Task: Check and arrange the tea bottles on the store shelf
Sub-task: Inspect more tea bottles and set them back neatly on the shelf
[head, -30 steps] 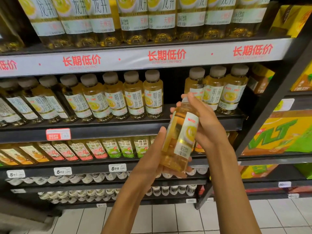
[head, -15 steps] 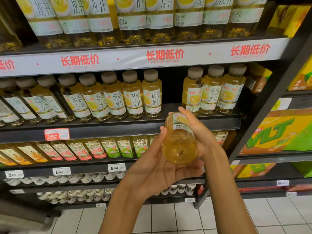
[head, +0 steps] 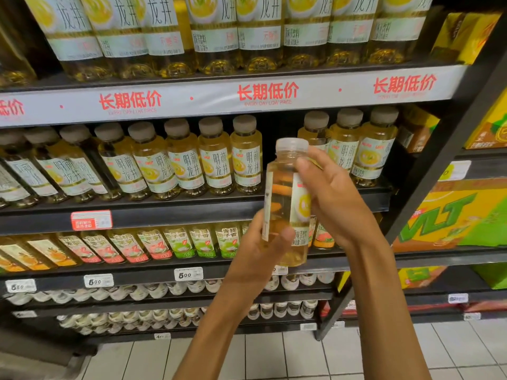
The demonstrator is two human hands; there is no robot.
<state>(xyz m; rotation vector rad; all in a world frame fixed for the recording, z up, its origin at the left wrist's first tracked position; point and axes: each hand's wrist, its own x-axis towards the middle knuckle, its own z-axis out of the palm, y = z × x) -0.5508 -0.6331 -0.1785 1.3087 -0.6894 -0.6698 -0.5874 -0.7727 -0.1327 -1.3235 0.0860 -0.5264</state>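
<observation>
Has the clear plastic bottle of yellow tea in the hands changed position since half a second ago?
Yes: the clear plastic tea bottle has swung upright, its cap now overlapping the gap in the middle shelf's row.

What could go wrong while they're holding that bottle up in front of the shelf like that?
The tea bottle is held off the shelf over the tiled floor, so a slip in either grip, left hand or right hand, might drop it. Sliding it into the gap, it could knock the neighbouring bottles.
</observation>
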